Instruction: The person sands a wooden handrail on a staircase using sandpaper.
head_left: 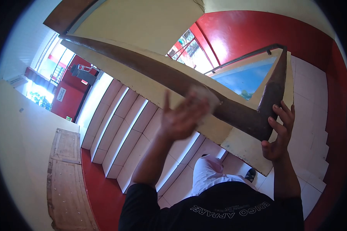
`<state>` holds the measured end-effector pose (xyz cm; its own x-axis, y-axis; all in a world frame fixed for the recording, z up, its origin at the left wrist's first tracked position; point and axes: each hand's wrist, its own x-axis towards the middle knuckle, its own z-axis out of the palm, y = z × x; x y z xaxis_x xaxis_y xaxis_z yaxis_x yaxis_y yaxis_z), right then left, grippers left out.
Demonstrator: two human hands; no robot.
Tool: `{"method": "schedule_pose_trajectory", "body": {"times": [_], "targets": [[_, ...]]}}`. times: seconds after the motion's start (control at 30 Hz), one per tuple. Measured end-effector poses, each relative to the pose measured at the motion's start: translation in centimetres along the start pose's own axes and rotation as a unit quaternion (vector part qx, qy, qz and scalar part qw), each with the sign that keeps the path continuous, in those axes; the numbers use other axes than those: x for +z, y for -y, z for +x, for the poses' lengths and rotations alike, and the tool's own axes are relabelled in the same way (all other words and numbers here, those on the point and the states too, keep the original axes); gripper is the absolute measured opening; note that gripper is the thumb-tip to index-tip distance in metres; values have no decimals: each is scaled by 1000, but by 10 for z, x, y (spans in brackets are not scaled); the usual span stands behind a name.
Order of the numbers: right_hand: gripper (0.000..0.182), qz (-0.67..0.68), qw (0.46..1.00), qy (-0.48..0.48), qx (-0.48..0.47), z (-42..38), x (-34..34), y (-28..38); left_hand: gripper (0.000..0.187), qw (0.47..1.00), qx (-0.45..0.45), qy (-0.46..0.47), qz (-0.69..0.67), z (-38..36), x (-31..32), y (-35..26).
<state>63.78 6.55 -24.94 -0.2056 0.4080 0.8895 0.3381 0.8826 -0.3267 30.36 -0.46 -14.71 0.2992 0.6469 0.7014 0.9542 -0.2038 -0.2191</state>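
Observation:
My left hand (185, 117) is blurred by motion over the middle of the long brown handrail top (162, 80), its thumb sticking up apart from the fingers. Beneath those fingers a pale thin sheet (209, 99), smeared like the hand, lies against the brown surface; its kind cannot be made out. At the rail's lower corner, my right hand (279, 133) rests with fingers spread along the edge and thumb below. The brown top caps a cream low wall (216, 129) and turns upward at that corner.
Tiled stairs (142, 127) descend to the left, and further white steps (306, 127) lie right. A dark metal handrail (243, 59) runs behind, before a red wall (266, 30) and a blue painted panel (241, 79). A wooden panel (67, 181) stands lower left.

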Motion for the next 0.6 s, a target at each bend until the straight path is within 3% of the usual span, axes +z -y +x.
{"method": "schedule_pose_trajectory", "body": {"times": [0.07, 0.2, 0.23, 0.33, 0.47, 0.57, 0.6], "targets": [[52, -1, 1000, 3, 4, -2, -1, 1, 36, 993, -93, -59, 41, 6, -1, 10], [52, -11, 1000, 2, -4, 0, 0, 0, 40, 987, 109, 115, -19, -3, -12, -42], [52, -11, 1000, 4, -3, -1, -1, 0, 42, 988, 128, 85, -4, -1, -13, -37], [52, -11, 1000, -4, -7, 0, 0, 0, 40, 998, 37, 9, 41, 6, -14, -10], [52, -13, 1000, -4, -14, 0, 1, -2, 40, 997, 40, 68, 16, 15, -23, -11], [52, -13, 1000, -4, -17, 0, 1, -3, 44, 987, 17, 15, 162, 27, -29, 5], [52, -13, 1000, -5, -18, 0, 1, -3, 44, 991, 40, 29, 128, 24, -26, 5]]}}
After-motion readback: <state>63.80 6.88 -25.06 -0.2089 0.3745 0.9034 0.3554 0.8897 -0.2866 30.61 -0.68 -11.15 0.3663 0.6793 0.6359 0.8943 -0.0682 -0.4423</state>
